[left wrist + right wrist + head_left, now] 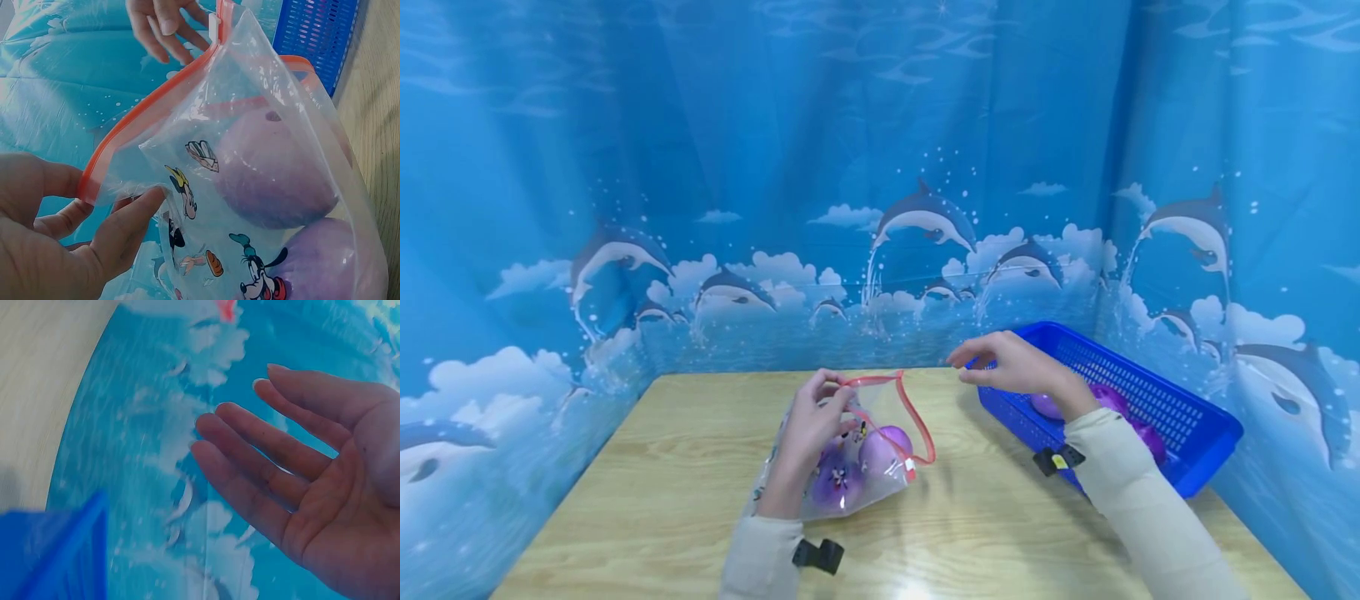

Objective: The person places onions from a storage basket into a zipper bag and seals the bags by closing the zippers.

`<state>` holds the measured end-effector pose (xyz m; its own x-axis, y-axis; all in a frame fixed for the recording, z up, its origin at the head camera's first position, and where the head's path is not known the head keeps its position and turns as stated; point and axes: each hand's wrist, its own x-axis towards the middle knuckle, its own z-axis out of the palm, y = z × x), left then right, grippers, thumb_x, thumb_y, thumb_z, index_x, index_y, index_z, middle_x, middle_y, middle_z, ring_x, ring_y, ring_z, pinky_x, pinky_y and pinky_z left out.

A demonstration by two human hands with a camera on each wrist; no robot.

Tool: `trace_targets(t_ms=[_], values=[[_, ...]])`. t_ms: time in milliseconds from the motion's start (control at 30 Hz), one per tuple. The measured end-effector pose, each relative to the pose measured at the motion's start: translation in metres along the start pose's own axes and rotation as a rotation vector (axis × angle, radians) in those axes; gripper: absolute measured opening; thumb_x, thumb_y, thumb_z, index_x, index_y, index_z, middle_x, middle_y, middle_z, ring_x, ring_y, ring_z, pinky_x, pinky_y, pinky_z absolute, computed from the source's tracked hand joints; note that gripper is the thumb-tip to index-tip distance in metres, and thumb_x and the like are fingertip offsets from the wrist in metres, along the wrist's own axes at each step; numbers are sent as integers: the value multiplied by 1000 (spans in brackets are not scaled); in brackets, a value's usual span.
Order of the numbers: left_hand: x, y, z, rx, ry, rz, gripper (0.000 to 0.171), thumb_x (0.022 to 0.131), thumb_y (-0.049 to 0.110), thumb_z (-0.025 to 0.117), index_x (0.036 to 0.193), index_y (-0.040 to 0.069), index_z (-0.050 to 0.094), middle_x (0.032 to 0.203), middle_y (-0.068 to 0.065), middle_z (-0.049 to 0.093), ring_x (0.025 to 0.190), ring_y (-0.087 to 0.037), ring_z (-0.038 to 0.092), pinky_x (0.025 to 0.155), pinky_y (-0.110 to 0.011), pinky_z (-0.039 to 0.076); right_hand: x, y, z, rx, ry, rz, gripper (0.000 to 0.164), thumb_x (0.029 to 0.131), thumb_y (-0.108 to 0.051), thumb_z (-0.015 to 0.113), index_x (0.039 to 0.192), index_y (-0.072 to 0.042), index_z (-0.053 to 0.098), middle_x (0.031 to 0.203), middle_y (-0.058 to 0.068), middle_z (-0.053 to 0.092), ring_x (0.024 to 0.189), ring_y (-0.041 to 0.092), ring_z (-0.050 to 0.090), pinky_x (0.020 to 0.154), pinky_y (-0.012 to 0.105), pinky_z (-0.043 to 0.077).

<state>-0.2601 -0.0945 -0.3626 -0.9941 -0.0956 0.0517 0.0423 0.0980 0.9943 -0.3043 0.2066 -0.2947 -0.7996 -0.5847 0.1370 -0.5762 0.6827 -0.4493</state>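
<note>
A clear plastic zip bag [880, 492] with a red zip edge and cartoon prints lies on the table, its mouth spread apart. Two purple balls [275, 169] show inside it. My left hand [808, 425] pinches the bag near its red edge, thumb and fingers on the plastic in the left wrist view. Above the far left end of a blue basket [1213, 425] is my right hand [1015, 364], fingers extended with nothing in them; its bare palm [350, 512] shows in the right wrist view. Purple things [1108, 400] lie in the basket, partly hidden by the right arm.
The wooden table [662, 475] carries the bag at centre and the basket at right. A blue curtain with printed dolphins [812, 167] hangs right behind the table and along its sides. A white slider [911, 465] sits on the red zip.
</note>
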Motion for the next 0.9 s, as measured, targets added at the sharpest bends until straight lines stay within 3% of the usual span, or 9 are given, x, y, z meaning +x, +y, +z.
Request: trace_targets(t_ms=[167,367,700,900], values=[[-2,1,0,2,-2,-4,13,101,12,60,113,7,61,118,-19,65,86,-24,70,72,-33,67,-2,26,-15,-8,-33,71,33,100,-18,67,131,-7,68,130,18,71,119,38,69,93,45,64],[-2,2,0,9,6,-13,13,101,13,60,113,8,62,119,-19,65,90,-25,70,73,-32,67,-8,60,-25,-63,-70,140,31,98,-18,69,126,-6,70,124,19,73,116,38,70,94,47,64],[-1,1,1,19,8,-21,13,101,13,59,112,8,62,118,-19,65,89,-26,70,73,-33,67,-22,108,-26,-151,-161,213,30,90,-12,75,119,-3,72,113,17,75,109,39,70,93,51,62],[0,1,0,56,18,-34,12,103,17,59,113,10,62,122,-19,65,97,-28,70,73,-32,67,-28,131,-19,-161,-187,276,35,86,-11,76,119,-1,71,121,23,72,116,46,64,99,60,57]])
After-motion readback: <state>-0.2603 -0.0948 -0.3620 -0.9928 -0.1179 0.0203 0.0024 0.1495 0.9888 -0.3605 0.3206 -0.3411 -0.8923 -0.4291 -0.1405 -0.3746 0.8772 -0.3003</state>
